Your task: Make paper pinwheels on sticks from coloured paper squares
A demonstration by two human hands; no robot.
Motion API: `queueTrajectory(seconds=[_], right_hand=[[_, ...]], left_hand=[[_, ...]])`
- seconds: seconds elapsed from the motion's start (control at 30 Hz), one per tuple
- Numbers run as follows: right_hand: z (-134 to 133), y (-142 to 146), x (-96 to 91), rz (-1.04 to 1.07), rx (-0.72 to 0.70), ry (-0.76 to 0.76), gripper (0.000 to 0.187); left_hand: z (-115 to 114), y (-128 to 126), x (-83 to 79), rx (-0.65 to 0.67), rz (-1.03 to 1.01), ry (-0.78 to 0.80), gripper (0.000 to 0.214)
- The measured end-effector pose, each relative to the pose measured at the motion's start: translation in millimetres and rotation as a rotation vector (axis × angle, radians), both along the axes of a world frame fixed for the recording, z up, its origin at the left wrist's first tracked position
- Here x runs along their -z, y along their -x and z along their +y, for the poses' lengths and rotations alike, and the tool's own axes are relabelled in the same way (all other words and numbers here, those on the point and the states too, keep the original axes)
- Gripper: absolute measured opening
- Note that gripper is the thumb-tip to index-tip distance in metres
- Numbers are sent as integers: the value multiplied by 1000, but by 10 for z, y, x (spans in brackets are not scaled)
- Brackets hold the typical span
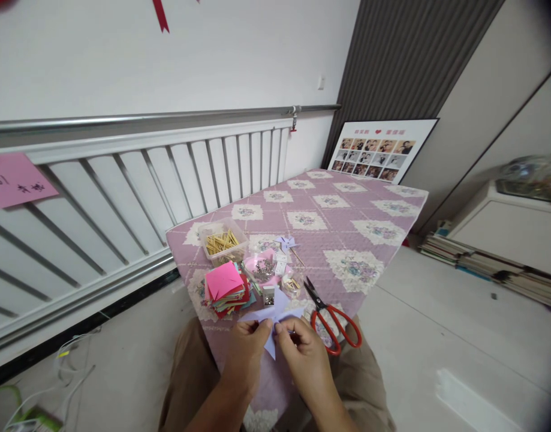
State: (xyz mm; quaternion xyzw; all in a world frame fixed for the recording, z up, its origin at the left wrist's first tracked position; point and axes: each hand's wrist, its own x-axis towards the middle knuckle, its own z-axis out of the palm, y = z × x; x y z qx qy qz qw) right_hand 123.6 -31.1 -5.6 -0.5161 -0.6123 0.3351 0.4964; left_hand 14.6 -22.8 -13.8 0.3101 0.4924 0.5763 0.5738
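Hands: left hand (pixel 247 351) and right hand (pixel 304 355) both pinch the lavender paper (pixel 275 310) at the table's (pixel 338 237) near edge.
Done: the paper looks already cut into points; scissors (pixel 331 318) lie beside it.
Undone: no stick is on it yet; sticks (pixel 222 242) sit in their box.

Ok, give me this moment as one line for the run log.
left hand: pinches lilac paper | right hand: pinches lilac paper | red scissors: flat on table, right of hands | coloured paper stack: beyond left hand
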Motion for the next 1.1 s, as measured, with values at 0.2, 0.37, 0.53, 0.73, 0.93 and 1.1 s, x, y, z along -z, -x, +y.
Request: queueTrajectory(seconds=[0.2,0.37,0.53,0.73,0.93,1.1], right_hand=[[-8,11,5,-16,9,-16,29],[-25,32,24,-36,19,-16,27],[-96,-4,33,-1,14,-28,17],[-59,-257,84,272,174,15,20],[69,-469,47,262,101,50,18],[-11,-483,-187,19,-162,-78,14]], left_hand=[[-26,3,-9,-33,93,-16,25],[-35,8,41,-37,108,-16,25],[-22,37,-41,-50,102,-19,22],[54,194,-83,-6,43,39,20],[95,385,-91,188,75,44,18],[144,470,-212,329,129,51,14]])
